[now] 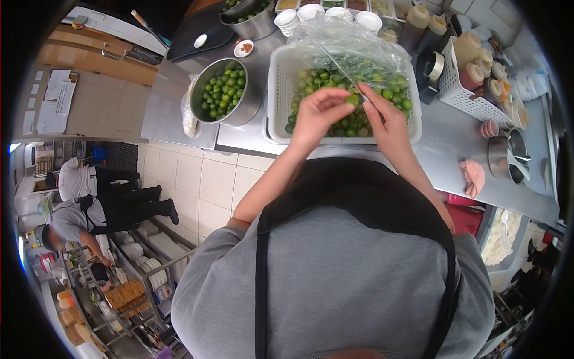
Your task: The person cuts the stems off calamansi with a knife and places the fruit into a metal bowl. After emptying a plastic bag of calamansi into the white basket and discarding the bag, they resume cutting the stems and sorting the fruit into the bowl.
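My right hand (385,113) is closed around the handle of a knife (342,67), whose thin blade points up and to the left. Facing it, my left hand (321,115) pinches a small green lime (353,100) close to the knife. Both hands are above a white plastic basket (416,110) holding many limes. A clear plastic bag (353,45) covers the far part of the fruit. To the left stands a round metal pot (254,99) with more limes in it.
White cups (287,21) and a small dish (243,48) are behind. On the right are a basket of sauce bottles (472,99), a pink cloth (472,178) and a metal container (499,155). Two people (78,215) stand at the far left, by shelves.
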`<control>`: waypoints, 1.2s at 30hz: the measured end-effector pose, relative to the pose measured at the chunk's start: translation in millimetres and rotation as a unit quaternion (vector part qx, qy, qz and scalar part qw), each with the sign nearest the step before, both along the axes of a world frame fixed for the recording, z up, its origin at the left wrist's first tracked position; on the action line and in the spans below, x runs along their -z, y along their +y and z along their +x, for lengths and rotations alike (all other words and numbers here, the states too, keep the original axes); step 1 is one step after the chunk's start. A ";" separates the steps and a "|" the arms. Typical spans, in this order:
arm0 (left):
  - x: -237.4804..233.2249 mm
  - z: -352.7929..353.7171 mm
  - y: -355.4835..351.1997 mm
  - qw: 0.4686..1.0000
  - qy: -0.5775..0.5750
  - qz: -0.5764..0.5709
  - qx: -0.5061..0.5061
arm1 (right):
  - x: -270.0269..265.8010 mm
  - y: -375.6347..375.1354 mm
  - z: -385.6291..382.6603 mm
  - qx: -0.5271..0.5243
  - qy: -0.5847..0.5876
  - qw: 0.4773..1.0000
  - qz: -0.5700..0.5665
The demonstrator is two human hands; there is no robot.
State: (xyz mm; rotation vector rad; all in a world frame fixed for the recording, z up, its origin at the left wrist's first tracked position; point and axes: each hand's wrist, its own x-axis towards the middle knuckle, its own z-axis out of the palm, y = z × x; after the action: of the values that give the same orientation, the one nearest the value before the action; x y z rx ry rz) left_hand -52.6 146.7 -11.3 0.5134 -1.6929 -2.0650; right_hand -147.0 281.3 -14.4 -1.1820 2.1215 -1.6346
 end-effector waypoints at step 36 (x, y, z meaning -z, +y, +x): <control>-5.2 46.4 -132.2 0.739 -0.077 -0.549 -0.381 | 35.9 31.2 -29.4 0.052 -0.095 0.994 -0.013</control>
State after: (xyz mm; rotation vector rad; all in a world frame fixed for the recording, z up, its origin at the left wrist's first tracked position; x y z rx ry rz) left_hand -6.2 14.5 -6.1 0.7533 -1.9498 -0.2924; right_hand -176.4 312.5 -50.3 -0.8947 2.0792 -1.7469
